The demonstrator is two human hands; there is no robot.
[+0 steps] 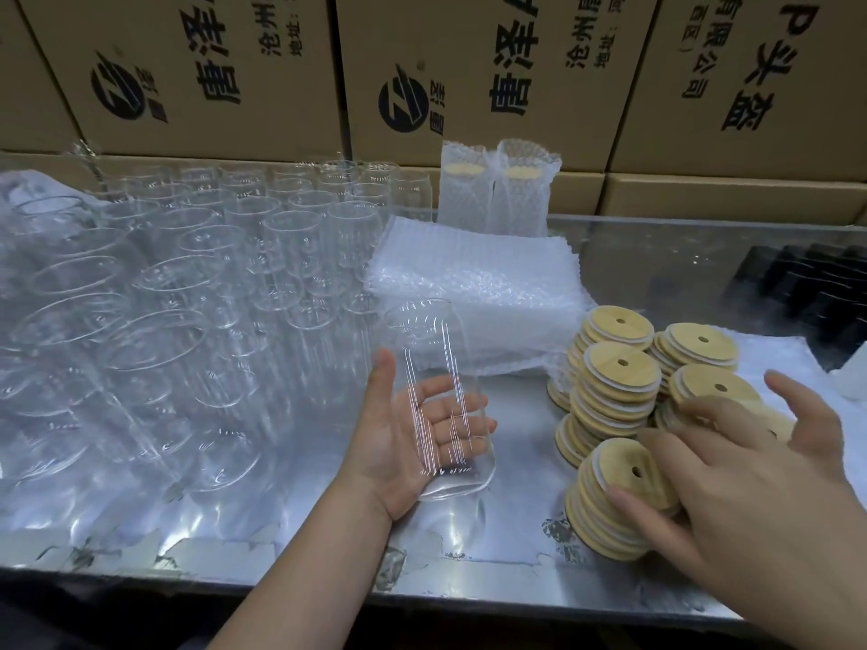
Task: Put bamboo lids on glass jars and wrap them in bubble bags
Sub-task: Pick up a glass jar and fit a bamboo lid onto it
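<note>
The glass jar (436,391) is held over the counter (305,532), just in front of the stacked bubble bags (474,283). It is cradled by the left hand (408,429), whose grip is wrapped loosely round its lower half, with the thumb on one side and the fingers seen through the glass. It is judged light, rigid, slippery and breakable, best taken round the straight wall rather than the rim. Its long axis is kept near upright, slightly tilted, with the open mouth pointed up and away. The right hand (750,466) is spread over the nearest stack of bamboo lids (614,499), which is touched but not seen to be pinched.
</note>
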